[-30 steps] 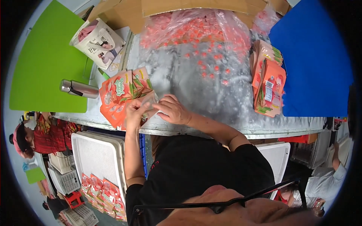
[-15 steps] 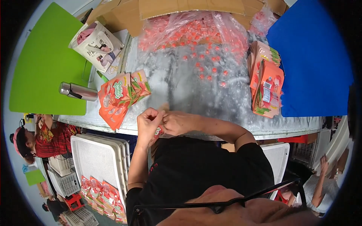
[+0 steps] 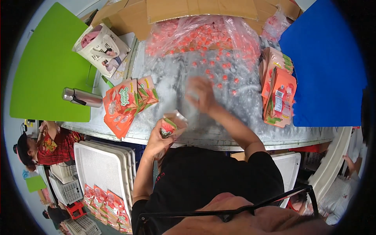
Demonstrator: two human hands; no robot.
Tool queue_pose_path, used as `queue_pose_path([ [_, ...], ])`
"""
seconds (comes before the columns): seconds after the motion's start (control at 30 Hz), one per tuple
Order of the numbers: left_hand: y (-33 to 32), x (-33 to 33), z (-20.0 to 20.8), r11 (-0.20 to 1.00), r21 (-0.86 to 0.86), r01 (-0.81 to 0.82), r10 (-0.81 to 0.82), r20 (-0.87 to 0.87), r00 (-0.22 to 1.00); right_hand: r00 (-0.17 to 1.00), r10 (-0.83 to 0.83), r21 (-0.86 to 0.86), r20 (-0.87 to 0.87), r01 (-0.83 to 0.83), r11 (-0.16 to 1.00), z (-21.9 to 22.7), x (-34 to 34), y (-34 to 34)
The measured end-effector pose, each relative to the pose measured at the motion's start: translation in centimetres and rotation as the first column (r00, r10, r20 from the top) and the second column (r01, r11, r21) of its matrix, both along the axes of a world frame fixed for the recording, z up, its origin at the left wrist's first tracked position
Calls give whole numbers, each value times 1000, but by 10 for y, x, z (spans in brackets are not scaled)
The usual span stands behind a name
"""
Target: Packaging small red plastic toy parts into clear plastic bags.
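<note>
Pouch of red, pink and green film (image 3: 169, 127) tilts in the person's left hand (image 3: 156, 140), fingers closed round its lower end, long axis and open mouth slanting away and rightward, toward the blurred right hand (image 3: 201, 94), seemingly half-curled; whether that holds anything cannot be told. Small, round, red wrapped pieces (image 3: 225, 77) lie beyond the nearer right hand. Stacked orange-red flat pouches (image 3: 116, 119) at left bear white-and-green lettering (image 3: 124, 96); the right-side orange-red stack (image 3: 288, 86) shows a white barcode label (image 3: 279, 94).
</note>
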State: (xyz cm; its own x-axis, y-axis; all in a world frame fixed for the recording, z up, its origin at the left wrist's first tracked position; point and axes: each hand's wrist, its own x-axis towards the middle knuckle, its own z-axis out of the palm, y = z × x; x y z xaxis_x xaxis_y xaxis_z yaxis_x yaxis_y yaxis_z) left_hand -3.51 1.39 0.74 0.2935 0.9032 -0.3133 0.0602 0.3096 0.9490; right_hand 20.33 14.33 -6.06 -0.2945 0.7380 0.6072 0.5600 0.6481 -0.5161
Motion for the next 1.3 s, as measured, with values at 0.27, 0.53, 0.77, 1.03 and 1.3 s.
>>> queue_pose_path([
  [0.27, -22, -14, -5, 979, 131, -155, 165, -67, 984, 794, -308, -80, 523, 406, 910, -45, 9, 91],
  [0.53, -28, -27, -1, 943, 100, -319, 312, 73, 947, 894, 196, -274, 404, -86, 958, -54, 9, 33],
  [0.77, -35, -33, 3, 908, 143, -395, 387, 79, 919, 846, 15, -512, -534, -337, 790, -36, 53, -9],
  [1.03, -39, -34, 0, 893, 164, -420, 422, 26, 906, 957, 79, -287, 280, 6, 958, -36, 34, -53],
  [1.3, -36, -31, -2, 887, 178, -427, 426, 44, 904, 951, 76, -201, 301, -15, 979, -30, -2, -24],
])
